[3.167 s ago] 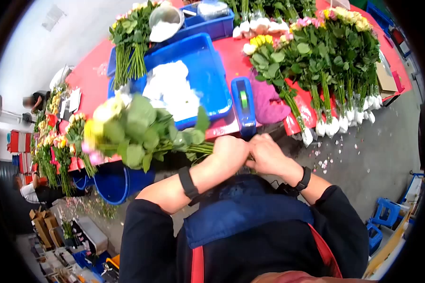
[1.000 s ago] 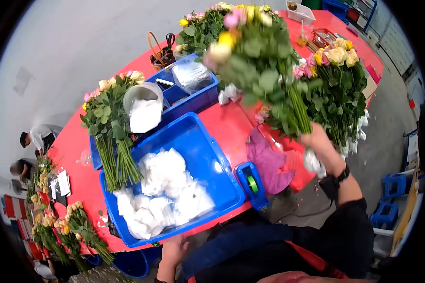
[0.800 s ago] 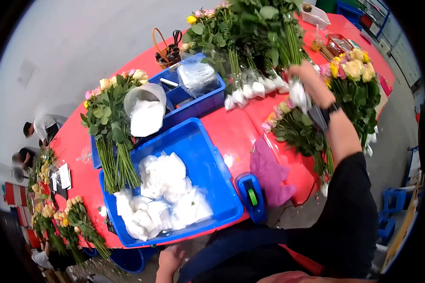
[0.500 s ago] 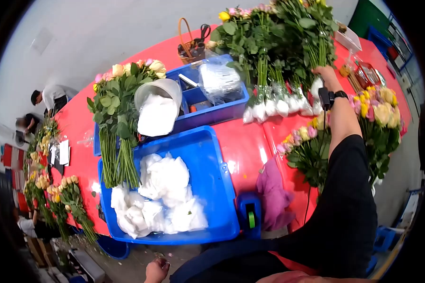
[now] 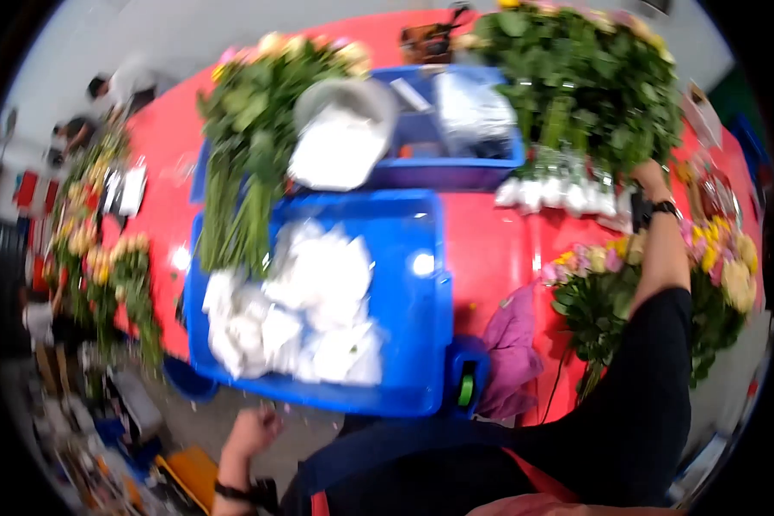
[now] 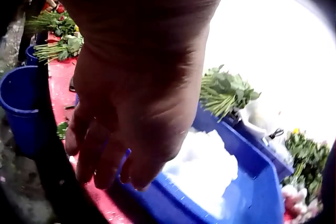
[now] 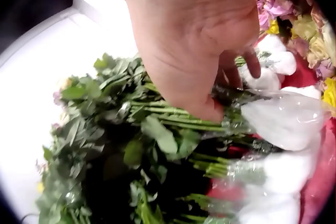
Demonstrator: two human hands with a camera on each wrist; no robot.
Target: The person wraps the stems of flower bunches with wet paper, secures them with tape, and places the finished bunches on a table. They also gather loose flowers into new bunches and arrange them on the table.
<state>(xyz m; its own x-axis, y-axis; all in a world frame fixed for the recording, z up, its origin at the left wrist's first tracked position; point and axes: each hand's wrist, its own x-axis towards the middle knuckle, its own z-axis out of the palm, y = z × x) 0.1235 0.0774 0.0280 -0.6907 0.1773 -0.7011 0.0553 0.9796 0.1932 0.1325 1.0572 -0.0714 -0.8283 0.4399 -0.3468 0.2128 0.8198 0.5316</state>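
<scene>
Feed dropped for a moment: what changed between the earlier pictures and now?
The right hand carried the bouquet from the person's front to the far right of the red table, and still holds its stems. The left hand let go and hangs below the table edge. Blue tray and tape dispenser stayed.

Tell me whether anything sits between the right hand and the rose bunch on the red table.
Nothing visible does. The right hand is on the bunch, fingers curled round its stems just above the wrapped ends.

A strip of bare red table (image 5: pixel 490 249) runs between the blue tray (image 5: pixel 443 301) and rose bunches (image 5: pixel 585 95) crowding the right side
</scene>
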